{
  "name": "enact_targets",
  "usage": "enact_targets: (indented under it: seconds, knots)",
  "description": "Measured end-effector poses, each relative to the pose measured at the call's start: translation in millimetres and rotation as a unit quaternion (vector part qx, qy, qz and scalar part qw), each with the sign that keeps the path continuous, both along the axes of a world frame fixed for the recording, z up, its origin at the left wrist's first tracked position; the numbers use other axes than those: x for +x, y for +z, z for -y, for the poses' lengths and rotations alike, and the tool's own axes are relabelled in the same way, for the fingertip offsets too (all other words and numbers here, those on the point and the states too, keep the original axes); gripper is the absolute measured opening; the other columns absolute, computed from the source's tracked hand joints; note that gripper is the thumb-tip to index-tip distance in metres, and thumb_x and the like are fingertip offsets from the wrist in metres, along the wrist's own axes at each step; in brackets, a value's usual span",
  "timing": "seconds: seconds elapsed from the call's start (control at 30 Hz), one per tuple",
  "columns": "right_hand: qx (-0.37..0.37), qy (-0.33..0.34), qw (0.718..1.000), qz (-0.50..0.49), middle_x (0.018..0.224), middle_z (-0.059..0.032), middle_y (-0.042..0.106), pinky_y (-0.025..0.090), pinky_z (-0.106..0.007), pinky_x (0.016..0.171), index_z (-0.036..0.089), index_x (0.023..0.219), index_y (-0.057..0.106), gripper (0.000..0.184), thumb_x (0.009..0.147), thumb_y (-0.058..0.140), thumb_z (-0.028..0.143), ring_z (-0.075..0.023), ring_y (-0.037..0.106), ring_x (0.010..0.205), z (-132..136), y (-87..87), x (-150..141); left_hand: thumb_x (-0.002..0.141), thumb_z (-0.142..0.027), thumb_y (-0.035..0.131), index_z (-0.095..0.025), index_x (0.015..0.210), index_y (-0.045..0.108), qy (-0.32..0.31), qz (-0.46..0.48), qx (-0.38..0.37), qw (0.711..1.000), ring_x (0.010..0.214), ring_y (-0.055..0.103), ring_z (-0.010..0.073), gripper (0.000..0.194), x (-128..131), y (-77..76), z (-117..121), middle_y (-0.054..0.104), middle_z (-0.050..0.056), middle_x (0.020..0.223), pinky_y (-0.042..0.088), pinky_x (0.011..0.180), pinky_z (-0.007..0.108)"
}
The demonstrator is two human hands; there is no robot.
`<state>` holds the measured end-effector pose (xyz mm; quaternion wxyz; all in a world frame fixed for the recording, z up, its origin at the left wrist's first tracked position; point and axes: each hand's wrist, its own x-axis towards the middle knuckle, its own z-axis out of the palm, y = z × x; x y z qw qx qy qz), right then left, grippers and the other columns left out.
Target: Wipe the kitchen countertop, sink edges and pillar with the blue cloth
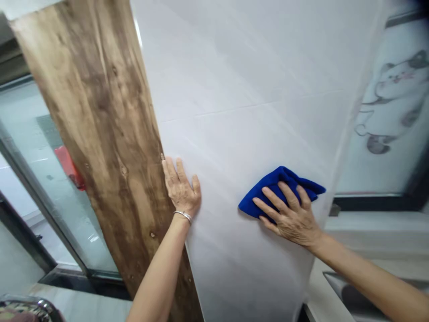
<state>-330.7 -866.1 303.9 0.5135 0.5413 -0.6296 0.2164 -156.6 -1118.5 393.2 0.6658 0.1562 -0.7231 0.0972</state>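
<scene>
Right of center in the frame there's a blue cloth (274,178) up against the white wall (241,138), and the right hand (293,219) is on top of it. Fingers are fanned out flat across the cloth, pressing it to the wall rather than clenched round it. Can't tell if any of it is tucked under the palm.

So the cloth is right under the fingers and pokes out past the tips. Its long axis runs pretty much sideways, from a point at the left up a bit to a corner at the right, while the hand comes in at a slant from the lower right.

The left hand (182,190) is near the middle of the frame, well apart from the cloth, so the right is obviously the near one. It's holding nothing that I can see: fingers straight, thumb out to the side, palm toward the wall, right by the edge of the wood panel (110,134). There's a bracelet (182,215) on that wrist. Upper right, past the wall, there's a cat picture (397,85).
</scene>
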Motion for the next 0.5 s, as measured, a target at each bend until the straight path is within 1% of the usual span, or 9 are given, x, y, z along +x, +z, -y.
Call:
enact_targets:
  seconds: [0.07, 0.17, 0.27, 0.33, 0.37, 0.4, 0.43, 0.47, 0.5]
  knots:
    - [-0.01, -0.02, 1.0, 0.011, 0.138, 0.0052, 0.06, 0.018, -0.052, 0.119, 0.049, 0.131, 0.057, 0.048, 0.085, 0.067, 0.042, -0.0322, 0.046, 0.135, -7, -30.4, -3, 0.093, -0.036, 0.043, -0.009, 0.153, 0.02, -0.002, -0.003, -0.007, 1.0, 0.153, 0.007, 0.0307, 0.07, 0, 0.9, 1, 0.015, 0.021, 0.164, 0.021, 0.124, 0.054]
    - [-0.029, -0.042, 0.998, 0.031, 0.128, 0.0058, 0.067, 0.029, -0.047, 0.112, 0.05, 0.127, 0.06, 0.042, 0.089, 0.064, 0.034, -0.0257, 0.053, 0.127, -15, -65.3, -6, 0.093, -0.036, 0.043, -0.008, 0.153, 0.019, -0.008, -0.006, -0.03, 0.999, 0.153, 0.007, 0.0316, 0.071, -2, 3.8, 5, 0.014, 0.021, 0.164, 0.018, 0.124, 0.056]
    - [-0.108, -0.045, 0.992, 0.047, 0.124, 0.0038, 0.069, 0.037, -0.044, 0.106, 0.047, 0.128, 0.06, 0.043, 0.09, 0.06, 0.025, -0.0233, 0.056, 0.123, -25, -94.9, -1, 0.092, -0.034, 0.046, -0.007, 0.153, 0.02, -0.018, -0.009, -0.051, 0.999, 0.153, 0.009, 0.0321, 0.072, -4, 7.6, 7, 0.014, 0.022, 0.163, 0.018, 0.125, 0.055]
    - [-0.184, -0.021, 0.976, 0.112, 0.128, -0.0007, 0.067, 0.041, -0.048, 0.105, 0.039, 0.132, 0.058, 0.042, 0.092, 0.056, 0.027, -0.0262, 0.054, 0.126, -34, -115.6, 9, 0.091, -0.033, 0.048, -0.008, 0.153, 0.021, -0.025, -0.013, -0.061, 0.998, 0.152, 0.012, 0.0331, 0.073, -5, 9.6, 6, 0.014, 0.02, 0.164, 0.019, 0.124, 0.056]
    - [-0.225, -0.001, 0.959, 0.173, 0.132, -0.0033, 0.064, 0.041, -0.051, 0.106, 0.035, 0.134, 0.057, 0.042, 0.093, 0.054, 0.03, -0.0279, 0.053, 0.127, -39, -126.2, 15, 0.09, -0.034, 0.048, -0.009, 0.153, 0.021, -0.028, -0.017, -0.065, 0.997, 0.152, 0.013, 0.0331, 0.073, -6, 10.3, 5, 0.014, 0.018, 0.164, 0.019, 0.124, 0.057]
    - [-0.27, 0.019, 0.929, 0.252, 0.136, -0.0052, 0.061, 0.042, -0.052, 0.107, 0.032, 0.136, 0.056, 0.042, 0.093, 0.052, 0.033, -0.0291, 0.052, 0.129, -44, -136.5, 22, 0.09, -0.035, 0.047, -0.011, 0.154, 0.021, -0.031, -0.02, -0.071, 0.997, 0.152, 0.014, 0.0326, 0.072, -6, 10.7, 4, 0.014, 0.016, 0.165, 0.019, 0.124, 0.057]
    - [-0.318, 0.037, 0.884, 0.34, 0.138, -0.0062, 0.059, 0.043, -0.053, 0.107, 0.03, 0.137, 0.055, 0.044, 0.094, 0.051, 0.036, -0.0296, 0.053, 0.128, -49, -146.0, 27, 0.091, -0.037, 0.046, -0.013, 0.154, 0.02, -0.034, -0.018, -0.078, 0.996, 0.152, 0.014, 0.0316, 0.072, -6, 10.8, 4, 0.014, 0.014, 0.165, 0.018, 0.124, 0.057]
    - [-0.368, 0.054, 0.822, 0.431, 0.138, -0.0066, 0.059, 0.044, -0.053, 0.106, 0.029, 0.138, 0.054, 0.045, 0.094, 0.05, 0.04, -0.0297, 0.054, 0.127, -56, -154.3, 31, 0.091, -0.039, 0.044, -0.015, 0.154, 0.019, -0.037, -0.014, -0.078, 0.996, 0.152, 0.013, 0.0304, 0.072, -5, 10.9, 3, 0.013, 0.012, 0.166, 0.017, 0.124, 0.057]
    - [-0.417, 0.07, 0.747, 0.514, 0.137, -0.0065, 0.06, 0.047, -0.051, 0.105, 0.028, 0.139, 0.053, 0.048, 0.094, 0.05, 0.045, -0.0294, 0.056, 0.125, -62, -161.1, 33, 0.091, -0.043, 0.043, -0.018, 0.155, 0.018, -0.05, -0.009, -0.053, 0.997, 0.153, 0.011, 0.0287, 0.073, -4, 11.1, 3, 0.011, 0.009, 0.167, 0.013, 0.124, 0.055]
